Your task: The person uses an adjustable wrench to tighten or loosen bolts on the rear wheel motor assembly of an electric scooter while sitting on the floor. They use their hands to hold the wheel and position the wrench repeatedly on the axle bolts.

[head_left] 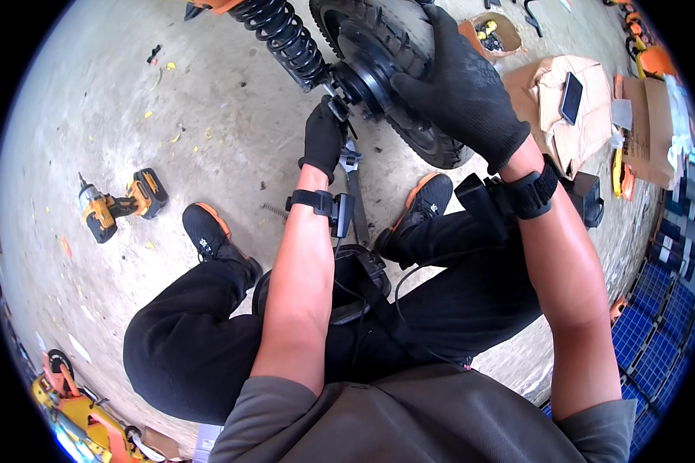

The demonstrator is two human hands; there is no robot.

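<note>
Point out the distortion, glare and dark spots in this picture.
Head view: blue grid panels bend near the right rim; head view, lower left: blue-white glare beside the yellow-orange vehicle; head view, upper middle: left hand and wheel hub both look dark, so their contact is hard to tell.

The upper edge crops the wheel (400, 46), partly hidden by the right hand (469, 91).

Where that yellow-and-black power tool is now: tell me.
In the head view, the power tool lies at left on the floor, left of the person's left shoe.
</note>
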